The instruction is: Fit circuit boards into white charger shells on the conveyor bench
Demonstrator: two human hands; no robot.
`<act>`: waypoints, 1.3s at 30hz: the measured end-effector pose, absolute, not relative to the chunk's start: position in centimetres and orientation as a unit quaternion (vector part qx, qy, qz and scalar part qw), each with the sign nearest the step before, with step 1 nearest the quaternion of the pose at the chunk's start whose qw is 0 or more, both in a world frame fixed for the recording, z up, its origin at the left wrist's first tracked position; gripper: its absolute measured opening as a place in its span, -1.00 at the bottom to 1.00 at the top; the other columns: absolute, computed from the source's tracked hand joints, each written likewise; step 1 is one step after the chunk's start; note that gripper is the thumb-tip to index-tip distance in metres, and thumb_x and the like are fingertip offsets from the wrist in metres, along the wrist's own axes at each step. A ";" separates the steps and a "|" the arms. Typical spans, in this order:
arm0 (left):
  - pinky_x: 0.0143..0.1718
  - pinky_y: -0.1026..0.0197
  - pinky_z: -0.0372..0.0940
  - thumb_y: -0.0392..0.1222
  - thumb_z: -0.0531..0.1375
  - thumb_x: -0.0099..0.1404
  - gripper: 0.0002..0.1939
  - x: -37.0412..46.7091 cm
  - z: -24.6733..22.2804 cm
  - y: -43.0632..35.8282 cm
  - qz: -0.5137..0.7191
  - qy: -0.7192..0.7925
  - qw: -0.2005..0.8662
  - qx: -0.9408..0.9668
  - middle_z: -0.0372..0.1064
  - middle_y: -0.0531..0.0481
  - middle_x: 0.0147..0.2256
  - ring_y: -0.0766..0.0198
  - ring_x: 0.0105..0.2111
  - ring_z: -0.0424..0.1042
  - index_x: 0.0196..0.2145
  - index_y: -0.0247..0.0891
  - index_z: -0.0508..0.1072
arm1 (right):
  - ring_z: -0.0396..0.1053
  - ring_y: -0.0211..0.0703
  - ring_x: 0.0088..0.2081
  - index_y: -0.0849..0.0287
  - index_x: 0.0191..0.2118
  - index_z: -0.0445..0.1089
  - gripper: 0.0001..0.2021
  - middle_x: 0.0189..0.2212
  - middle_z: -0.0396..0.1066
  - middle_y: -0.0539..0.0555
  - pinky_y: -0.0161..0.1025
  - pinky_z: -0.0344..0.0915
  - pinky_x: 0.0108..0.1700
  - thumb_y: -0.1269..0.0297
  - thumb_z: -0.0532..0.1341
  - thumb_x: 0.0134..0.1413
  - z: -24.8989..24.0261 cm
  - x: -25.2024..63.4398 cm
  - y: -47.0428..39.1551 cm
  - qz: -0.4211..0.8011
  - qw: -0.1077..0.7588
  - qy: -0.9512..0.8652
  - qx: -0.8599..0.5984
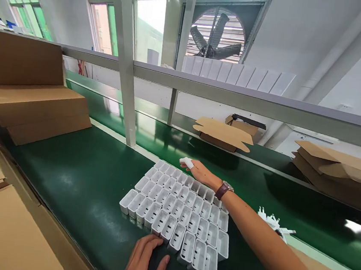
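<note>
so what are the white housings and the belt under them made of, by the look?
White housings: likely moulded plastic, matte, with uniform thin walls and cut slots. Belt: probably PVC or rubber, dark green, glossy enough to mirror the frame above.

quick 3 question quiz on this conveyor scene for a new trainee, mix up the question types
1. True or false: the white plastic housings are stacked in a tall pile on the green belt.
2. Multiple choice: the right hand rests at the block's A) far edge B) near edge C) left corner.
3. Fill in: the right wrist wears a ____.

Key
1. False: they sit side by side in one flat block.
2. A. The left hand is at the near edge.
3. watch
</note>
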State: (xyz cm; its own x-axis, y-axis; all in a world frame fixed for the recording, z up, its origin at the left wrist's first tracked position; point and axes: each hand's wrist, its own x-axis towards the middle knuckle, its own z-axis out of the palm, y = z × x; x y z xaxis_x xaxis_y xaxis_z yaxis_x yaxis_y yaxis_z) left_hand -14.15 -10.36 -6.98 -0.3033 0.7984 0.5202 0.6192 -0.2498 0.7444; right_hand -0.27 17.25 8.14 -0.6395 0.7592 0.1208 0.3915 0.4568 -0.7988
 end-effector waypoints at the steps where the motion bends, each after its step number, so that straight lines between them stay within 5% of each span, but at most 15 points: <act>1: -0.05 0.02 0.47 0.11 0.17 0.47 -0.70 -14.3 -6.8 -10.4 0.525 0.613 0.088 0.584 0.51 -0.13 -0.06 0.02 -0.05 0.53 -0.05 -0.12 0.52 | 0.50 0.11 0.05 0.15 0.03 0.54 -0.42 0.03 0.55 0.20 0.05 0.44 0.11 -0.21 -0.01 0.42 8.7 1.1 16.4 0.392 0.242 -0.814 -0.353; 15: 0.00 0.01 0.34 0.15 0.13 0.48 -0.63 -15.3 -4.4 -10.2 0.492 0.575 0.005 0.653 0.46 -0.11 -0.13 0.05 -0.14 0.48 -0.05 -0.19 0.48 | 0.56 0.00 -0.24 0.16 -0.21 0.63 -0.37 -0.27 0.62 0.18 -0.08 0.48 -0.14 -0.36 0.13 0.26 12.9 21.5 -0.9 0.314 0.397 -0.678 -0.534; 22: 0.08 -0.05 0.33 -0.14 0.23 0.45 -0.76 -10.4 -1.3 -12.7 0.501 0.517 -0.060 0.691 0.46 -0.15 -0.06 -0.02 -0.02 0.46 0.04 -0.18 0.45 | 0.46 -0.06 -0.45 0.17 -0.36 0.54 -0.29 -0.40 0.53 0.20 -0.12 0.44 -0.38 -0.40 -0.02 0.25 8.2 30.5 -3.2 0.255 0.414 -0.593 -0.642; 26: 0.12 -0.12 0.28 -0.11 0.22 0.46 -0.71 -6.0 -0.9 -13.2 0.441 0.532 -0.103 0.716 0.44 -0.19 0.05 -0.12 0.14 0.39 0.10 -0.14 0.42 | 0.40 -0.04 -0.58 0.13 -0.46 0.45 -0.47 -0.59 0.45 0.14 -0.15 0.37 -0.53 -0.19 0.03 0.24 3.7 32.4 -1.8 0.256 0.358 -0.601 -0.667; 31: 0.06 -0.16 0.32 -0.14 0.13 0.50 -0.76 -4.3 -0.7 -12.1 0.315 0.569 -0.153 0.744 0.38 -0.27 0.16 -0.21 0.25 0.27 0.06 -0.17 0.45 | 0.53 0.07 -0.37 0.17 -0.15 0.54 -0.66 -0.36 0.58 0.16 -0.06 0.47 -0.26 0.15 0.07 0.18 0.4 33.3 -1.7 0.224 0.319 -0.625 -0.676; 36: 0.07 -0.21 0.34 -0.18 0.16 0.46 -0.84 -4.3 0.2 -11.4 0.258 0.575 -0.161 0.760 0.35 -0.30 0.18 -0.24 0.28 0.22 -0.06 -0.20 0.49 | 0.50 0.14 -0.04 0.22 0.04 0.50 -0.60 -0.05 0.55 0.27 0.00 0.39 0.05 0.24 0.04 0.26 -0.3 33.5 -2.3 0.176 0.277 -0.665 -0.671; 39: 0.05 -0.23 0.35 -0.22 0.20 0.43 -0.93 -4.2 0.8 -11.4 0.267 0.565 -0.164 0.763 0.39 -0.28 0.14 -0.26 0.27 0.24 -0.19 -0.21 0.49 | 0.48 0.13 -0.04 0.24 0.05 0.49 -0.61 -0.02 0.51 0.28 -0.02 0.36 0.03 0.28 0.01 0.29 -0.1 33.1 -2.9 0.148 0.239 -0.692 -0.665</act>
